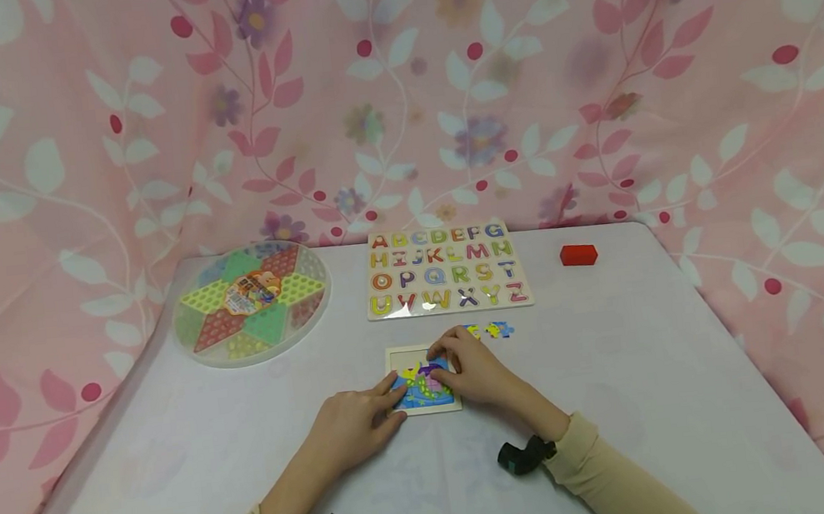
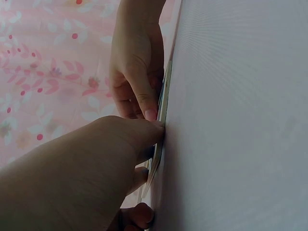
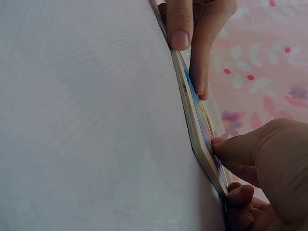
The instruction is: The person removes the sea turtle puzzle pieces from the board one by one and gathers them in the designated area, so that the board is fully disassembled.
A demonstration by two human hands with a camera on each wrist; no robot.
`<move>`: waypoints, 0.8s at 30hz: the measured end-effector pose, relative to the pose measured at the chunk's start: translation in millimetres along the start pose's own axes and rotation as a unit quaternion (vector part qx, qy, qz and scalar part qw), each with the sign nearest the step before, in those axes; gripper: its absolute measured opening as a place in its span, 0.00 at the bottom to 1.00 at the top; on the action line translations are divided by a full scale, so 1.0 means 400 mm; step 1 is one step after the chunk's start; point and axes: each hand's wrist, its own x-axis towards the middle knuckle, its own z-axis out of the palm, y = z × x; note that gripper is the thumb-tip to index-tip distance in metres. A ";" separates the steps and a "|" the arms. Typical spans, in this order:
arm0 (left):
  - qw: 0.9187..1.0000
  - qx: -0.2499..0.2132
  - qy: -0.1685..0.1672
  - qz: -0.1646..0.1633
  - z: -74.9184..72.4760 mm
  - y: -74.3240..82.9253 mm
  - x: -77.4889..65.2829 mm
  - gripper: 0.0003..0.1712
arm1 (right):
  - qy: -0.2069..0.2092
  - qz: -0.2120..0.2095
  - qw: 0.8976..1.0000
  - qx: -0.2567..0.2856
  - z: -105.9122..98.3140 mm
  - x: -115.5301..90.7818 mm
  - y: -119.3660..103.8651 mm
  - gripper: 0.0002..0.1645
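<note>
One near-square puzzle (image 1: pixel 421 390), flat, square-on; left fingers (image 1: pixel 393 395) relaxed against it; right fingers (image 1: pixel 446 378), grip unclear

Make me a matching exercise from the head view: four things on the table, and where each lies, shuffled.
Things:
1. Red block
2. Picture puzzle
3. Letter board
4. Star board

Places:
A. Back left of the table
B. Touched by the left hand and the right hand
C. Back right of the table
D. Back middle of the table

Pairs: 1-C, 2-B, 3-D, 4-A
</note>
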 end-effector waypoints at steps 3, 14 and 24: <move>1.000 -0.001 -0.001 -0.001 0.000 0.001 0.000 0.23 | -0.003 0.008 1.000 -0.003 0.001 0.000 0.001 0.10; 1.000 -0.004 -0.003 -0.002 -0.003 0.004 -0.003 0.23 | -0.010 0.005 1.000 -0.011 0.004 0.000 0.006 0.09; 1.000 -0.002 0.004 0.000 -0.003 0.003 0.001 0.24 | -0.014 0.012 1.000 -0.009 0.000 0.005 -0.003 0.09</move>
